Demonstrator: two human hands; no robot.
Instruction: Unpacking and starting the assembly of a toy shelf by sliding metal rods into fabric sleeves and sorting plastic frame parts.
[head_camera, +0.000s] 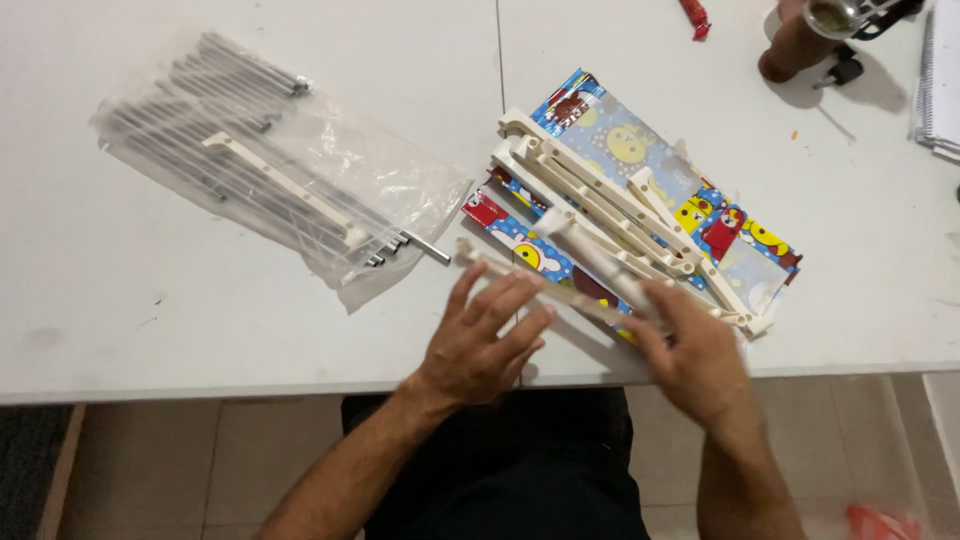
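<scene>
Head view, white table (150, 300), possibly tiled floor (180, 460)

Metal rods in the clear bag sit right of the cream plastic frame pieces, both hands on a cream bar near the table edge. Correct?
Not quite. In the head view the clear bag of metal rods lies to the left of the cream plastic frame pieces, not the right. The rest holds: left hand and right hand are both on a cream bar near the table edge.
</scene>
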